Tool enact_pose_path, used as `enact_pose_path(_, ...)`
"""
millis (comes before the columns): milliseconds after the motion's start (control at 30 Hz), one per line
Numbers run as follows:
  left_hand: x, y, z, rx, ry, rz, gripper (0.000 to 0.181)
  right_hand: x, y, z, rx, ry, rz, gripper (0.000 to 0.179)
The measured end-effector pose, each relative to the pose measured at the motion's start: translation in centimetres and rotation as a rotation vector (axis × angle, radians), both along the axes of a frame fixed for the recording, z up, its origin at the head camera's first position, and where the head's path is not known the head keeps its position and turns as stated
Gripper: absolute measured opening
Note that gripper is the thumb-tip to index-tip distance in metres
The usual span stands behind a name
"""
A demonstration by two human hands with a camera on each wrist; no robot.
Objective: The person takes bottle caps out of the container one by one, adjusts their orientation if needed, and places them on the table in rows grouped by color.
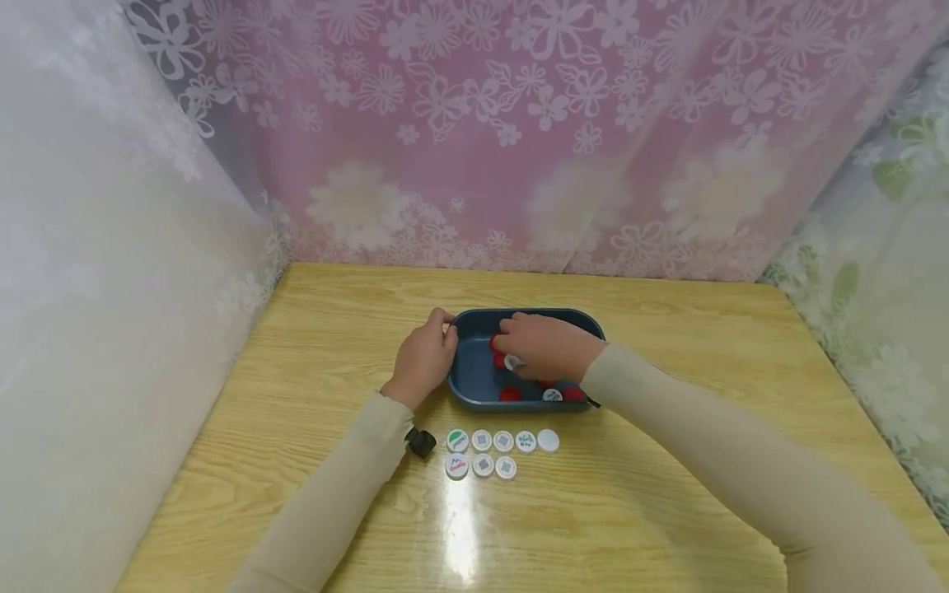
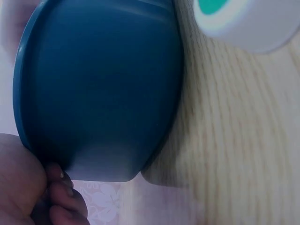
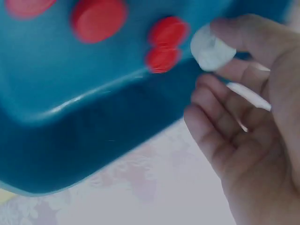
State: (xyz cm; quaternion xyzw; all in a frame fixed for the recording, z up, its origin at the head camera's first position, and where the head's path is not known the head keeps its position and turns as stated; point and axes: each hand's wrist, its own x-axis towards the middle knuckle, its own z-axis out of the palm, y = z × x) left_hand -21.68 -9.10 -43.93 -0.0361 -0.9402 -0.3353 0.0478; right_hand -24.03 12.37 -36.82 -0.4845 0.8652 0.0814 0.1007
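A dark blue oblong tray (image 1: 474, 405) stands on the table with red bottle caps (image 1: 510, 394) and a few white ones inside. At its left end my left hand (image 1: 424, 358) grips the rim, and in the left wrist view the curled fingers (image 2: 65, 197) show at the tray's edge. Inside the tray, my right hand (image 1: 552, 344) pinches a white bottle cap (image 3: 212, 49) between thumb and finger. A second white edge (image 3: 251, 96) shows among its other fingers, mostly hidden. Two red caps (image 3: 168, 33) lie beside the pinched cap.
In front of the tray, white bottle caps (image 1: 482, 440) lie in two rows on the wooden table (image 1: 341, 329), several with printed tops. A small black object (image 1: 421, 443) sits at the left sleeve. Flowered curtains (image 1: 460, 165) close off the back and sides.
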Motion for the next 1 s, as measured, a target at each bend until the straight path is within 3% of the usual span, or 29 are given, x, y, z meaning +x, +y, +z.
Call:
enact_pose_path(133, -0.1, 0.3, -0.2, 0.040, -0.008, -0.013, 0.029, 3.0, 1.5, 2.0, -0.167, 0.056, -0.018, 0.027)
enact_pose_path(267, -0.1, 0.3, -0.6, 0.061, -0.034, -0.003, 0.031, 6.6, 3.3, 2.3, -0.295, 0.180, 0.041, 0.026)
enact_pose_path(400, 0.0, 0.1, -1.0, 0.068, -0.039, 0.015, 0.031, 10.9, 4.5, 1.2, -0.354, 0.331, 0.081, 0.020)
enact_pose_path(467, 0.0, 0.1, -1.0, 0.072, -0.033, 0.018, 0.032, 12.9, 4.9, 0.1, -0.393, 0.331, 0.068, 0.022)
enact_pose_path(533, -0.1, 0.1, -0.9, 0.071, -0.027, 0.020, 0.033, 14.4, 5.2, -1.3, -0.424, 0.275, 0.036, 0.023)
enact_pose_path(700, -0.3, 0.2, -0.4, 0.064, -0.019, 0.017, 0.034, 15.8, 5.3, -4.0, -0.402, 0.201, -0.019, 0.022)
enact_pose_path(867, 0.0, 0.3, -0.4, 0.076, -0.023, 0.014, 0.032, 16.2, 5.0, -5.2, -0.415, 0.208, -0.024, 0.024)
enact_pose_path(1000, 0.4, 0.2, -0.4, 0.092, -0.027, 0.023, 0.032, 16.3, 4.7, -5.7, -0.418, 0.164, -0.040, 0.025)
